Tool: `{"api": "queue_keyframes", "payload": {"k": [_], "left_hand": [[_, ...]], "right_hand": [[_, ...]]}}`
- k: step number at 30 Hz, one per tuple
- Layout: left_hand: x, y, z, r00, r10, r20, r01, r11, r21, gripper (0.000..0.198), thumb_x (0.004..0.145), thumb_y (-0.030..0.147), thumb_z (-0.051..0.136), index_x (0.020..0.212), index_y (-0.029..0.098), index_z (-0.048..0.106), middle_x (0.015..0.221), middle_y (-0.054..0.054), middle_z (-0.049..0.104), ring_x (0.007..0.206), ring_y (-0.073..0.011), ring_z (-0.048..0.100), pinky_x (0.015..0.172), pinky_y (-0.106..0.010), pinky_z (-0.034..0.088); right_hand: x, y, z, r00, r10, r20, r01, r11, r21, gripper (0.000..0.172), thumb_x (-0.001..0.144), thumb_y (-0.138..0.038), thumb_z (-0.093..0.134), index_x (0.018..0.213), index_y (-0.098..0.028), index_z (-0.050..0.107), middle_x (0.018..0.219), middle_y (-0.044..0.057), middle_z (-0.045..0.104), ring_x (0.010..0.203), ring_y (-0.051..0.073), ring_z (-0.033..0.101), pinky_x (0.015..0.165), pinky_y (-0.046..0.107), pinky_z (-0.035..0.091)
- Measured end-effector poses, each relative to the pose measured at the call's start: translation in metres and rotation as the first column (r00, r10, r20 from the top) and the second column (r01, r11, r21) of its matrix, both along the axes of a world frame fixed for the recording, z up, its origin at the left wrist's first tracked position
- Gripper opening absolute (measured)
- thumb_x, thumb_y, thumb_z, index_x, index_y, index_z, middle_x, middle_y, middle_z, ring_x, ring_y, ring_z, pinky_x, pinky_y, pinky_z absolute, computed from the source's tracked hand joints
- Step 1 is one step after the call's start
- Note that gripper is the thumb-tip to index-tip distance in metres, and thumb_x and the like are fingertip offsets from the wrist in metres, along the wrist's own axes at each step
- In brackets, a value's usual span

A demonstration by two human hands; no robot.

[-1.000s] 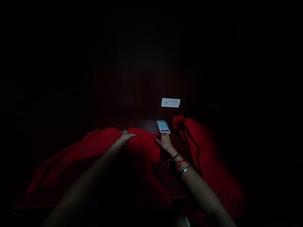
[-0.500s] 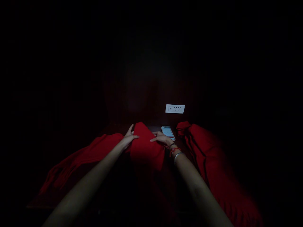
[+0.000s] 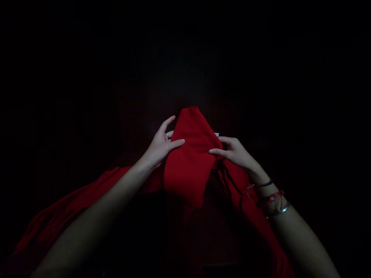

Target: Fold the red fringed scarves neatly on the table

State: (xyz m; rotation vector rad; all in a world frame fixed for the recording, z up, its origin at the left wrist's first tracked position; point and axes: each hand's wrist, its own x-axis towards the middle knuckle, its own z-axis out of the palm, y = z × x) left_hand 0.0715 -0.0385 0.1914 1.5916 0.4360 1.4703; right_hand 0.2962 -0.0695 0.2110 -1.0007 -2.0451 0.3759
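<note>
While most of the view lies in near-total darkness, only the lit middle can be read.

Red cloth point(image 3: 188, 162): a folded bundle lifted up between both hands, its peak rising above the fingertips and its lower edge hanging loose below them.
Left hand point(image 3: 160, 144): closed on the bundle's left side, thumb laid across the front, index finger raised free; a ring shows on one finger.
Right hand point(image 3: 234, 151): closed on the bundle's right edge, fingers pointing inward and pinching the fabric.
Wrist bands point(image 3: 272, 199): a dark thread, a red one and a metal bangle on the right wrist.
Trailing fabric point(image 3: 66, 208): more red cloth runs down and leftward under the left forearm, its far end fading into shadow.
Second red cloth point(image 3: 255, 216): lies below the right hand and forearm; whether it joins the bundle cannot be told.
White sliver point(image 3: 216, 134): a tiny pale corner behind the bundle, too hidden to identify.
Surface below: too dark to make out.
</note>
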Motion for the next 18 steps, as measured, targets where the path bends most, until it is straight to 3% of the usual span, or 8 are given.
{"api": "queue_keyframes", "payload": {"k": [3,5,7,8,10,12,15,18], "left_hand": [[0.013,0.014,-0.01,0.999,-0.014,-0.029,0.012,0.999,-0.05,0.078,0.064,0.021,0.064,0.128,0.025,0.019,0.104,-0.005,0.056,0.086,-0.0178,0.057,0.079,-0.035,0.044],[0.018,0.033,-0.035,0.992,0.005,-0.125,-0.025,0.987,-0.159,0.076,0.067,0.021,0.06,0.129,0.022,0.015,0.101,-0.006,0.057,0.084,-0.0175,0.057,0.077,-0.035,0.044],[0.016,0.049,-0.071,0.946,0.096,-0.311,-0.182,0.948,-0.261,0.069,0.074,0.024,0.052,0.13,0.017,0.013,0.099,-0.009,0.057,0.086,-0.0185,0.056,0.079,-0.037,0.042],[0.011,0.052,-0.092,0.889,0.192,-0.417,-0.312,0.918,-0.244,0.064,0.075,0.025,0.049,0.129,0.014,0.017,0.1,-0.01,0.056,0.089,-0.0195,0.054,0.081,-0.037,0.04],[-0.007,0.049,-0.132,0.717,0.38,-0.585,-0.509,0.858,-0.066,0.056,0.074,0.025,0.05,0.125,0.015,0.029,0.106,-0.01,0.052,0.1,-0.0212,0.047,0.09,-0.035,0.033],[-0.034,0.035,-0.167,0.559,0.494,-0.666,-0.526,0.832,0.175,0.052,0.074,0.028,0.049,0.123,0.019,0.034,0.117,-0.009,0.043,0.11,-0.0226,0.038,0.094,-0.034,0.026],[-0.078,0.013,-0.2,0.305,0.58,-0.756,-0.496,0.774,0.394,0.052,0.073,0.034,0.048,0.122,0.02,0.035,0.12,-0.011,0.037,0.111,-0.0267,0.035,0.092,-0.039,0.027],[-0.113,0.004,-0.212,0.144,0.596,-0.79,-0.504,0.731,0.46,0.055,0.073,0.038,0.047,0.122,0.017,0.033,0.115,-0.013,0.038,0.102,-0.0275,0.042,0.084,-0.039,0.035]], "right_hand": [[0.012,0.006,-0.005,1.0,0.02,0.0,-0.02,0.996,-0.092,0.038,0.063,-0.04,0.059,0.092,-0.014,0.059,0.086,0.002,0.061,0.081,0.019,0.054,0.071,0.031,0.043],[0.019,0.028,-0.028,0.999,0.045,0.02,-0.039,0.975,-0.219,0.038,0.064,-0.039,0.058,0.093,-0.014,0.058,0.085,0.002,0.061,0.076,0.017,0.055,0.068,0.029,0.044],[0.023,0.056,-0.062,0.994,0.07,0.078,-0.04,0.94,-0.338,0.037,0.063,-0.038,0.058,0.091,-0.013,0.058,0.083,0.002,0.061,0.073,0.016,0.055,0.066,0.028,0.044],[0.023,0.069,-0.081,0.99,0.079,0.121,-0.028,0.929,-0.37,0.035,0.063,-0.037,0.059,0.089,-0.013,0.059,0.083,0.002,0.061,0.073,0.016,0.055,0.066,0.027,0.043],[0.02,0.092,-0.116,0.97,0.051,0.238,0.048,0.918,-0.394,0.03,0.063,-0.034,0.058,0.084,-0.012,0.06,0.08,0.002,0.061,0.072,0.015,0.054,0.067,0.027,0.042],[0.013,0.108,-0.141,0.95,0.021,0.312,0.098,0.927,-0.361,0.026,0.065,-0.033,0.056,0.08,-0.011,0.061,0.076,0.002,0.06,0.072,0.016,0.053,0.068,0.027,0.041],[0.001,0.122,-0.152,0.97,0.016,0.244,0.055,0.959,-0.279,0.027,0.069,-0.033,0.052,0.083,-0.011,0.059,0.08,0.003,0.06,0.077,0.015,0.052,0.071,0.026,0.039],[-0.011,0.131,-0.144,0.998,0.017,0.068,-0.002,0.978,-0.21,0.031,0.073,-0.035,0.048,0.092,-0.012,0.055,0.091,0.004,0.058,0.083,0.015,0.051,0.073,0.025,0.039]]}}
